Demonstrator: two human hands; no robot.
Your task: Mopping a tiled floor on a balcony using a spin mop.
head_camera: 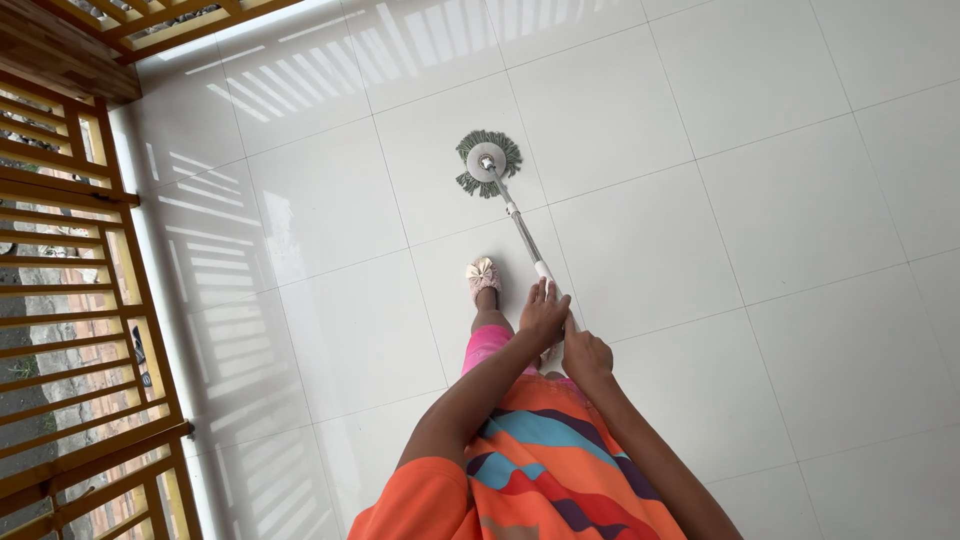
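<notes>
A mop with a round grey disc and green fringe head (488, 162) rests on the white tiled floor (760, 200). Its metal and white handle (525, 235) slants down toward me. My left hand (543, 315) wraps the handle higher up the shaft, with fingers partly spread along it. My right hand (585, 355) grips the handle's near end just below. One foot in a pink slipper with a bow (483, 278) stands on the tile left of the handle. I wear pink trousers and an orange striped top.
A yellow wooden lattice railing (90, 330) runs along the left edge and across the top left corner. Sunlight casts slatted shadows on the tiles near it. White tiles stretch away to the right.
</notes>
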